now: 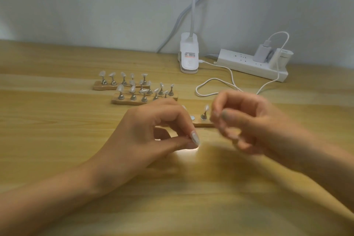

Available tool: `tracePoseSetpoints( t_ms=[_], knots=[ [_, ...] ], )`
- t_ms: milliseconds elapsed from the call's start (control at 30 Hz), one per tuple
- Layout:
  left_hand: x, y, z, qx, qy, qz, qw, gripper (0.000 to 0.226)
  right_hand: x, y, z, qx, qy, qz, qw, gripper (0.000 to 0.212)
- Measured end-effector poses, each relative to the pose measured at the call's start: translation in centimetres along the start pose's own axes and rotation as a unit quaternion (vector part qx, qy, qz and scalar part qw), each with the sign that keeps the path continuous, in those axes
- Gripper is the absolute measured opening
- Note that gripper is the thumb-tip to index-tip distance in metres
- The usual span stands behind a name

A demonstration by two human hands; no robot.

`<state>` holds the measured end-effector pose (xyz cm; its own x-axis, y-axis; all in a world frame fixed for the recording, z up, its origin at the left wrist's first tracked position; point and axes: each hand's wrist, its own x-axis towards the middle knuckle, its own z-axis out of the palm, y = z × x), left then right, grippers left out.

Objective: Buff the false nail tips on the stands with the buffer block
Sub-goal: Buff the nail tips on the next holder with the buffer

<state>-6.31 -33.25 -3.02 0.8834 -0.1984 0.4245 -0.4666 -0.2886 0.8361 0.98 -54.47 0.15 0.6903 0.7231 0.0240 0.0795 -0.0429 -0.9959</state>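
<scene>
The left hand [153, 130] pinches a tip [195, 138] over the tabletop [57, 120] middle, so steady it and buff lightly; whether the blurred right hand [247, 120], fingers curled, holds anything I cannot tell.

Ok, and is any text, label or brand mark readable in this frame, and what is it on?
Nothing reads cleanly.
Sticker on the white clip lamp base: one red and one black line of print, too blurred to read.
White charger block at the right end of the power strip: faint grey lettering, too blurred to read.
No other text shows.
</scene>
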Motion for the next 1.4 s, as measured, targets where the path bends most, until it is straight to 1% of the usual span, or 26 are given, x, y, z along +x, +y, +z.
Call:
tracePoseSetpoints(
  t_ms=[33, 67, 100, 133, 200, 233, 300, 400, 467, 500, 533, 567, 600, 633, 667, 700, 767, 800, 833, 900, 967, 1067, 1167, 1233, 1300, 1400],
  knots=[
    [0.0, -0.1, -0.1, -0.01, 0.009, -0.008, 1.0, 0.008, 0.2, -0.4, -1.2, -0.102, 0.039, -0.039, 0.993, 0.018],
    [0.0, -0.2, -0.3, -0.02, 0.018, -0.017, 0.999, 0.009, 0.4, -0.6, -2.4, -0.222, 0.083, -0.067, 0.969, 0.025],
    [0.1, -0.3, -0.4, -0.026, 0.025, -0.026, 0.999, 0.011, 0.6, -0.6, -3.5, -0.326, 0.12, -0.078, 0.934, 0.031],
    [0.2, -0.3, -0.4, -0.026, 0.029, -0.034, 0.999, 0.014, 0.9, -0.4, -4.2, -0.397, 0.139, -0.064, 0.905, 0.037],
    [0.3, -0.2, -0.5, -0.035, 0.023, -0.051, 0.998, 0.016, 1.0, 0.6, -4.7, -0.466, 0.12, -0.01, 0.876, 0.053],
    [0.3, -0.1, -0.5, -0.053, 0.016, -0.06, 0.997, 0.015, 1.1, 1.2, -4.7, -0.488, 0.106, 0.002, 0.866, 0.056],
    [0.2, -0.2, -0.5, -0.082, 0.004, -0.073, 0.994, 0.014, 1.2, 2.1, -4.7, -0.503, 0.103, -0.011, 0.858, 0.052],
    [0.3, -0.4, -0.5, -0.098, 0.007, -0.086, 0.991, 0.012, 1.3, 1.7, -5.3, -0.434, 0.144, -0.017, 0.889, 0.042],
    [0.4, -0.5, -0.5, -0.122, 0.021, -0.092, 0.988, 0.01, 1.2, 1.0, -5.8, -0.349, 0.169, -0.012, 0.922, 0.035],
    [0.4, -0.6, -0.5, -0.132, 0.025, -0.094, 0.987, 0.008, 1.1, 0.6, -6.0, -0.271, 0.167, -0.006, 0.948, 0.032],
    [0.4, -0.7, -0.6, -0.132, 0.028, -0.093, 0.986, 0.01, 1.1, 0.3, -6.0, -0.166, 0.155, 0.005, 0.974, 0.03],
    [0.5, -0.7, -0.6, -0.13, 0.029, -0.093, 0.987, 0.012, 1.1, 0.1, -6.0, -0.047, 0.134, 0.022, 0.99, 0.027],
    [0.5, -0.7, -0.5, -0.128, 0.031, -0.091, 0.987, 0.013, 1.1, -0.1, -5.9, 0.059, 0.112, 0.043, 0.991, 0.025],
    [0.5, -0.7, -0.5, -0.127, 0.033, -0.089, 0.987, 0.012, 1.1, -0.1, -5.6, 0.138, 0.086, 0.063, 0.985, 0.025],
    [0.5, -0.7, -0.5, -0.128, 0.036, -0.086, 0.987, 0.011, 1.0, -0.1, -5.3, 0.195, 0.053, 0.082, 0.976, 0.031],
    [0.5, -0.6, -0.5, -0.136, 0.039, -0.086, 0.986, 0.009, 0.9, -0.1, -5.1, 0.233, 0.019, 0.095, 0.968, 0.04],
    [0.5, -0.5, -0.4, -0.168, 0.037, -0.088, 0.981, 0.006, 0.6, -0.1, -4.4, 0.261, -0.022, 0.105, 0.959, 0.054],
    [0.5, -0.4, -0.4, -0.18, 0.034, -0.089, 0.979, 0.006, 0.5, -0.2, -4.0, 0.247, -0.028, 0.104, 0.963, 0.055],
    [0.5, -0.4, -0.3, -0.186, 0.032, -0.092, 0.978, 0.005, 0.3, -0.3, -3.5, 0.203, -0.025, 0.092, 0.975, 0.051],
    [0.4, -0.4, -0.2, -0.195, 0.023, -0.097, 0.976, 0.003, 0.0, -0.6, -2.4, 0.051, 0.0, 0.038, 0.998, 0.034],
    [0.3, -0.5, -0.1, -0.201, 0.014, -0.098, 0.975, 0.004, -0.4, -0.9, -1.4, -0.077, 0.02, -0.042, 0.996, 0.024],
    [0.3, -0.5, -0.1, -0.189, 0.009, -0.101, 0.977, 0.006, -0.8, -1.2, -0.2, -0.226, 0.031, -0.159, 0.961, 0.023],
    [0.3, -0.5, -0.1, -0.172, 0.013, -0.106, 0.979, 0.006, -0.7, -1.1, 0.5, -0.363, 0.048, -0.218, 0.905, 0.022],
    [0.4, -0.4, -0.1, -0.157, 0.018, -0.105, 0.982, 0.005, -0.6, -0.9, 0.7, -0.406, 0.061, -0.243, 0.879, 0.023],
    [0.4, -0.3, -0.1, -0.148, 0.029, -0.099, 0.984, 0.004, -0.5, -0.8, 0.9, -0.416, 0.077, -0.258, 0.868, 0.022],
    [0.2, -0.1, 0.0, -0.145, 0.044, -0.096, 0.984, 0.007, -0.5, -0.7, 1.1, -0.431, 0.07, -0.281, 0.855, 0.021]
  ],
)
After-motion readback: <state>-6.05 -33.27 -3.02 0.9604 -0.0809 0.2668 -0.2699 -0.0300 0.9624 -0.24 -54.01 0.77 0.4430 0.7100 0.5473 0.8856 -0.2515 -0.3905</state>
